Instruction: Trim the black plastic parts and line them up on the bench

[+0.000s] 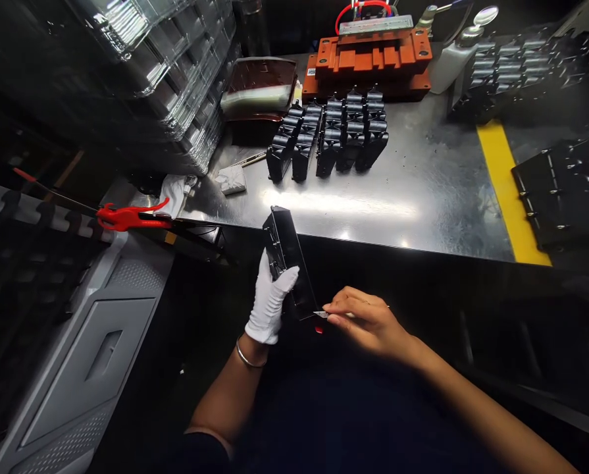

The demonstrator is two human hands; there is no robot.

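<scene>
A long black plastic part (290, 243) is held up in front of the table's edge, tilted, with a smooth dark side facing me. My left hand (268, 304), in a white glove, is closed around its lower half, the thumb lying across it. My bare right hand (366, 317) pinches a small pointed knife blade (320, 315). The blade's tip is at the part's lower right corner; whether it touches I cannot tell. Most of the knife's handle is hidden in the fingers. On the table, several similar black parts (328, 138) stand in a row.
The steel table (422, 191) has a yellow stripe (506, 191), with more black parts (565, 191) beyond it. An orange fixture (373, 59) stands behind. Stacked clear trays (176, 85) rise at left. A red air gun (131, 217) and grey bin (87, 355) are near the left side.
</scene>
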